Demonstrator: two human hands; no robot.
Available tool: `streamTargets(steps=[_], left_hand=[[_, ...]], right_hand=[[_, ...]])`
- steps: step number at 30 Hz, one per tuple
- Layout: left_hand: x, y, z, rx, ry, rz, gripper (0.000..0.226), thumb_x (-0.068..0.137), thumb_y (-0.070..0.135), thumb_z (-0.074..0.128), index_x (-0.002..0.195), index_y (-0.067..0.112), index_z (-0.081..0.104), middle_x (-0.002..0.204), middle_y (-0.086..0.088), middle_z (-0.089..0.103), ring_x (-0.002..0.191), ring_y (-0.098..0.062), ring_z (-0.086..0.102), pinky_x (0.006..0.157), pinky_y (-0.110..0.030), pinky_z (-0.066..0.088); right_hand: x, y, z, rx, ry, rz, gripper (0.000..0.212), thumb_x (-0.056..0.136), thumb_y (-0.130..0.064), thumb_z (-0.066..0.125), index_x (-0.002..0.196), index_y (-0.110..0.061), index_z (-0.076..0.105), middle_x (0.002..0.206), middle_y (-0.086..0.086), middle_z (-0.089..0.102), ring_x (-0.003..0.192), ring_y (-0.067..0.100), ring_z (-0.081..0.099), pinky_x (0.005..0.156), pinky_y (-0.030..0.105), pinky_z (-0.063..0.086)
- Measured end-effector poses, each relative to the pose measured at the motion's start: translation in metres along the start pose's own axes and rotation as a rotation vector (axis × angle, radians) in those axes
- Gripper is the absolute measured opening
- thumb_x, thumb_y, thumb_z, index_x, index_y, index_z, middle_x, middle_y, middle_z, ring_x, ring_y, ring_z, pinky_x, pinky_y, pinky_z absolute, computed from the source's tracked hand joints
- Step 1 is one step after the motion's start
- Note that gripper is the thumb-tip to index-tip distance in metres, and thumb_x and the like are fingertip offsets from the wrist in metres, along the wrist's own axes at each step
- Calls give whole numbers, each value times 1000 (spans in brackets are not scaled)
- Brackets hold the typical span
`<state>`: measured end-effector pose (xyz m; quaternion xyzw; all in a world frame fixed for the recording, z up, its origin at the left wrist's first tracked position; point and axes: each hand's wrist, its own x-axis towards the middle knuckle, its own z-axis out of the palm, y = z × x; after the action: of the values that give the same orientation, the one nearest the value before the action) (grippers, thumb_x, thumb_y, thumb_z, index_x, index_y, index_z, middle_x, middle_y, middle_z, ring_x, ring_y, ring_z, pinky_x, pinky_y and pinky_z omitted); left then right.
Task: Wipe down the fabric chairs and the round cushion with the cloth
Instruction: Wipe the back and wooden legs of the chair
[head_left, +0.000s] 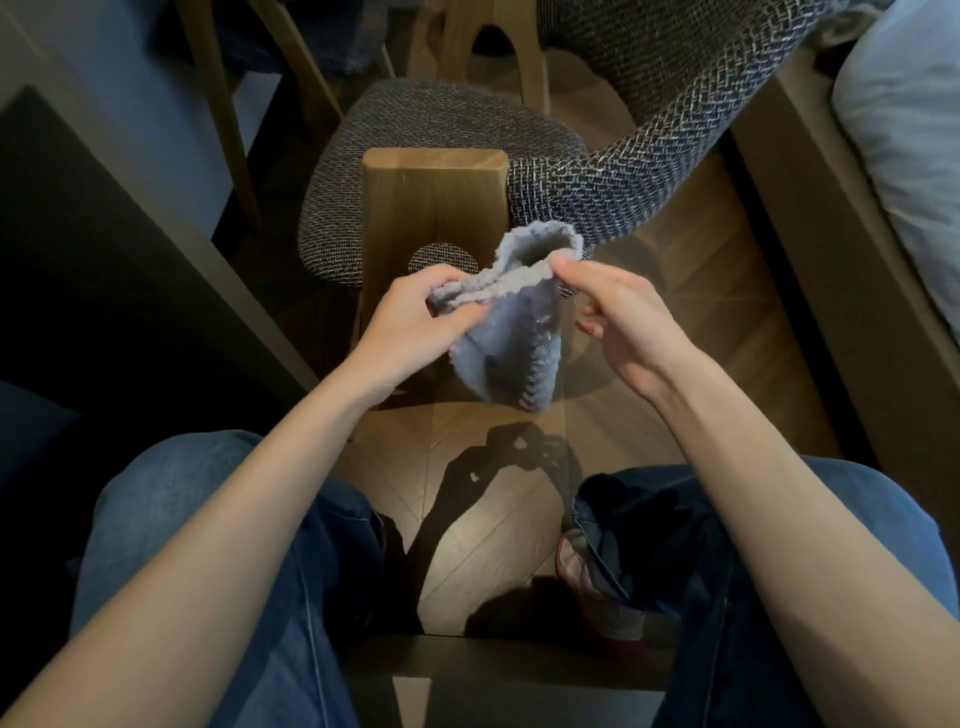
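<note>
Wooden floor (483, 525) carries one fabric chair (441, 130) at centre; I see left hand (410, 312) and right hand (623, 322) both pinching one cloth (509, 338).

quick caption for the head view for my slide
Left hand grips and right hand pinches a grey-blue cloth, held up in front of the wooden back of a tweed fabric chair.

Domestic interior, apparently a living or dining area. A chair (441, 130) upholstered in dark woven tweed has a wooden back post (436, 208), and a curved panel of the same weave (675, 104) meets the post at right. It stands on a chevron-laid wooden parquet floor (493, 545). Wooden furniture legs (218, 104) show at upper left. At right, pale soft bedding (909, 130) lies on a wood-framed base (831, 312). A dark cabinet (78, 260) flanks the left side.
</note>
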<state>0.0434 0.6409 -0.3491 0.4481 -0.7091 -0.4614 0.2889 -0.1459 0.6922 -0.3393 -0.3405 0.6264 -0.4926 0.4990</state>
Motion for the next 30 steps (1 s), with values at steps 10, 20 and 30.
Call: streamTargets(steps=[10, 20, 30], left_hand=[[-4, 21, -18, -632, 74, -189, 12, 94, 15, 57, 103, 15, 64, 98, -2, 72, 93, -14, 69, 77, -24, 55], [9, -17, -34, -111, 485, -271, 27, 96, 22, 54, 120, 8, 58, 110, 1, 64, 105, -16, 62, 83, -27, 49], [-14, -12, -8, 402, -266, 218, 79, 69, 72, 56, 137, 36, 42, 150, 8, 32, 142, -14, 18, 114, -37, 12]], right_hand=[[2, 19, 5, -334, -463, -8, 56, 77, -7, 78, 124, -21, 52, 107, -7, 72, 104, 6, 66, 97, 25, 49], [-14, 7, -3, -278, -524, -80, 79, 80, 19, 64, 141, -12, 25, 96, 7, 69, 73, 7, 70, 59, 18, 54], [-15, 8, -1, -96, -319, -238, 65, 77, 20, 65, 118, -15, 30, 104, 17, 65, 81, 22, 69, 68, 32, 60]])
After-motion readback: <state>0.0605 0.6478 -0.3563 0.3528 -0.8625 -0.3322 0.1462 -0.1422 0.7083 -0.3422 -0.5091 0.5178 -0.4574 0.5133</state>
